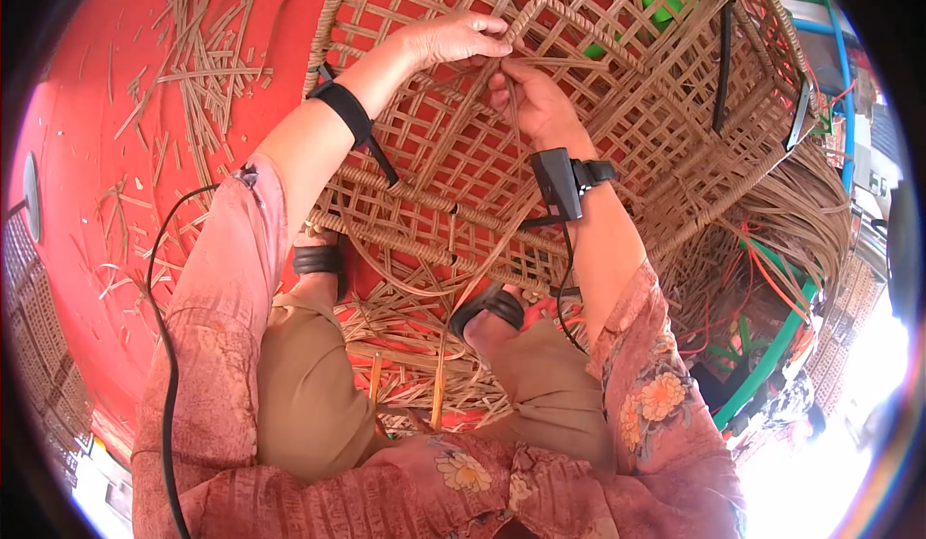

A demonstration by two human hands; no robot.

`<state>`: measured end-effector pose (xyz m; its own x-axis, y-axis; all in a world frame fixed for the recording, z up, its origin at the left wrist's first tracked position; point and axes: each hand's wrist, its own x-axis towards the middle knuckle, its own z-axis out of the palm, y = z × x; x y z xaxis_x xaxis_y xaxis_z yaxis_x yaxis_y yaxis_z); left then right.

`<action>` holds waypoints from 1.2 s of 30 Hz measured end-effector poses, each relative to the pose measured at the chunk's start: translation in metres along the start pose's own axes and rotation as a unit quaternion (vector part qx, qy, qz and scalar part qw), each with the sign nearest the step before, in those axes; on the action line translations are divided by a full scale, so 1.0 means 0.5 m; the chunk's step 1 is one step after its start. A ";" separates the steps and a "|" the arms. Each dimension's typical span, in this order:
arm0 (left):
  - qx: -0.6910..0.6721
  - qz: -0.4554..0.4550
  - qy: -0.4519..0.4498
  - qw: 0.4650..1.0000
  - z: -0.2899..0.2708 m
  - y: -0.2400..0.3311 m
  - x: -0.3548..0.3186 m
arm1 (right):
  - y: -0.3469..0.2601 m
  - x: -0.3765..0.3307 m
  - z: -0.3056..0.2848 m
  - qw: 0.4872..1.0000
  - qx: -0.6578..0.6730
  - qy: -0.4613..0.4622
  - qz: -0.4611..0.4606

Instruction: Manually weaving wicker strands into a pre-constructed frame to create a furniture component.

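Observation:
A large open-weave rattan basket frame [666, 105] lies tilted in front of me on a red floor. My left hand [453, 37] rests on its lattice near the top middle, fingers pinching a thin rattan strip [482, 105]. Just below and to the right, my right hand [529, 100] grips the same strip, thumb and fingers closed on it. The two hands nearly touch. Both wrists carry black bands; the right one has a small black device [558, 182] with a cable.
Loose cane strips [193, 66] are scattered over the red floor [87, 201] at left. A pile of rattan strands [405, 356] lies between my sandalled feet. More coiled cane, orange strips and a green hoop [772, 356] sit at right.

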<state>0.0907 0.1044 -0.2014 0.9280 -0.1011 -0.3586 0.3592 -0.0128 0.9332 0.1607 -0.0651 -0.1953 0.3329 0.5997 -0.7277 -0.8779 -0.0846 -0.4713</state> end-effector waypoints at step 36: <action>0.282 0.034 -0.311 0.907 0.241 0.161 -0.284 | -0.008 -0.054 0.056 0.892 -0.419 0.098 -0.136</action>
<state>-0.0241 -0.0022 -0.0723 0.6472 -0.6609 -0.3799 0.0325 -0.4740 0.8800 0.1457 -0.0586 -0.1600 0.6209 0.5449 -0.5635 -0.2166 -0.5716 -0.7914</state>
